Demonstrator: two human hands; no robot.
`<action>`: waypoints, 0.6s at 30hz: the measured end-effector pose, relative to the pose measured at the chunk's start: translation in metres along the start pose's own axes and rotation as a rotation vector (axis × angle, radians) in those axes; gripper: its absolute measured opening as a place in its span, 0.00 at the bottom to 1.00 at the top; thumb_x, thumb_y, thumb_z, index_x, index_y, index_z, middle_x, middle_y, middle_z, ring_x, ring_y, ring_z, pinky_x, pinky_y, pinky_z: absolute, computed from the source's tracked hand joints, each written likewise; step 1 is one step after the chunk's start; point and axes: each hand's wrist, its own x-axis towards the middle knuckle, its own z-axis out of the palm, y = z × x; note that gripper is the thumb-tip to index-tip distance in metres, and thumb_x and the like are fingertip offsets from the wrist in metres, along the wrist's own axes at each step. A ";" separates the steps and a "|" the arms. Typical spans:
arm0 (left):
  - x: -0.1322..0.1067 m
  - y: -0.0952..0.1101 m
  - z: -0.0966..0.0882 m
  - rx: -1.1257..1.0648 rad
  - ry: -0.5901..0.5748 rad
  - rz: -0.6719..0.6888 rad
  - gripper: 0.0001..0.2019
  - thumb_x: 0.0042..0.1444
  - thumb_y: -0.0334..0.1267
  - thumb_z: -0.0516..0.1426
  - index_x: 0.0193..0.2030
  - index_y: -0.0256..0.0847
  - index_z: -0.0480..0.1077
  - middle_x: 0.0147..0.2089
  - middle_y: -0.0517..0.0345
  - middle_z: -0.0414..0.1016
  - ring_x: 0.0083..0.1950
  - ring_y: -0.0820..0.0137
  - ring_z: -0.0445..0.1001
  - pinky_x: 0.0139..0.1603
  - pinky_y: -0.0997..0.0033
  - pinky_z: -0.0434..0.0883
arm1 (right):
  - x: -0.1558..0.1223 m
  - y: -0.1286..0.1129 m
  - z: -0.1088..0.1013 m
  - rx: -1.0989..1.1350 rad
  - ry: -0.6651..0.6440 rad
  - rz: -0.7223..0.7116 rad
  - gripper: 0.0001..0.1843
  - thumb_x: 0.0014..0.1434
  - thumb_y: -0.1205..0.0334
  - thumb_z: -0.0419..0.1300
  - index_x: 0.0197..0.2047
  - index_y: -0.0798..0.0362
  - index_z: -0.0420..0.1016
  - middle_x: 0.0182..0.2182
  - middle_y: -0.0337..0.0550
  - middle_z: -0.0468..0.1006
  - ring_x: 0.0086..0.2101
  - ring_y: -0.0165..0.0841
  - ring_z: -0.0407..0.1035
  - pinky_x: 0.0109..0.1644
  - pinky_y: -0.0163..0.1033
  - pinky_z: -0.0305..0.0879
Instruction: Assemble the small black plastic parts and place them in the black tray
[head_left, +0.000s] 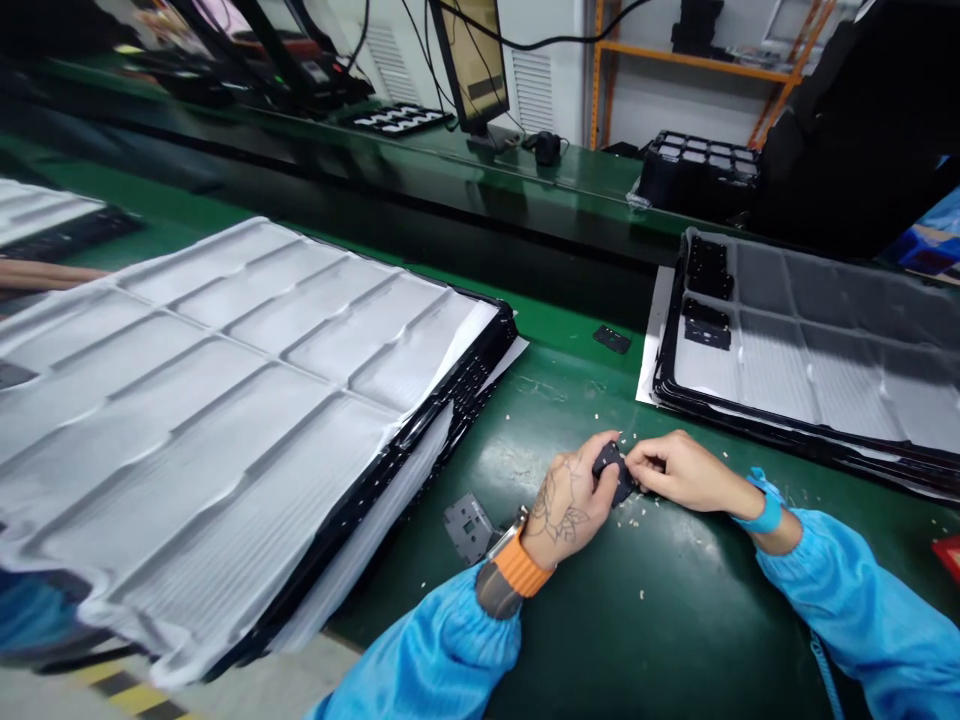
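At six o'clock, the left grip and right grip are closed in a pinch on a small black part above the green bench, a grey metal bracket lying just off the left wrist.

We see bright blue sleeves and an orange watch strap. A dark floral tattoo marks the left hand. Pale crumbs speckle the green table.
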 end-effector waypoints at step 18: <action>-0.003 -0.003 0.005 -0.145 0.022 0.029 0.20 0.64 0.40 0.51 0.61 0.40 0.67 0.32 0.54 0.78 0.34 0.65 0.78 0.43 0.65 0.73 | -0.005 -0.002 0.008 -0.191 -0.009 0.028 0.07 0.51 0.73 0.55 0.26 0.53 0.66 0.18 0.30 0.59 0.21 0.25 0.49 0.28 0.33 0.46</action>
